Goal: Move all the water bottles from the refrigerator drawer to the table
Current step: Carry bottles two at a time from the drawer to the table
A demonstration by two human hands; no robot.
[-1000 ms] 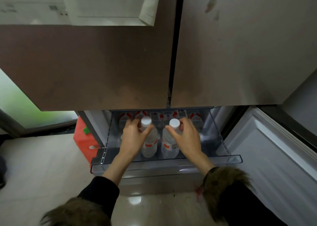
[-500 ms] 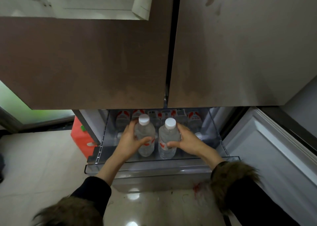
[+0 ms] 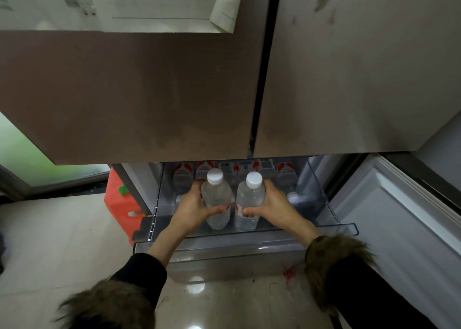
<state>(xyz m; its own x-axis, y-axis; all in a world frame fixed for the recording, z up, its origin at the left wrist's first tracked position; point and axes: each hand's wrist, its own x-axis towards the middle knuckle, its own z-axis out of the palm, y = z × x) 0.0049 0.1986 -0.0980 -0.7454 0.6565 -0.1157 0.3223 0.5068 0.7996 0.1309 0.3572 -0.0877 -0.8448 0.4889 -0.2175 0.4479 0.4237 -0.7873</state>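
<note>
**Two bottles gripped over the open drawer**

A clear water bottle with a white cap is clasped in the left hand, thumb wrapped across its front. A second bottle is held the same way by the right hand. Both bottles are kept upright, side by side, just apart, above the refrigerator drawer. More bottles are seen lined along the drawer's back, red labels showing.
</note>
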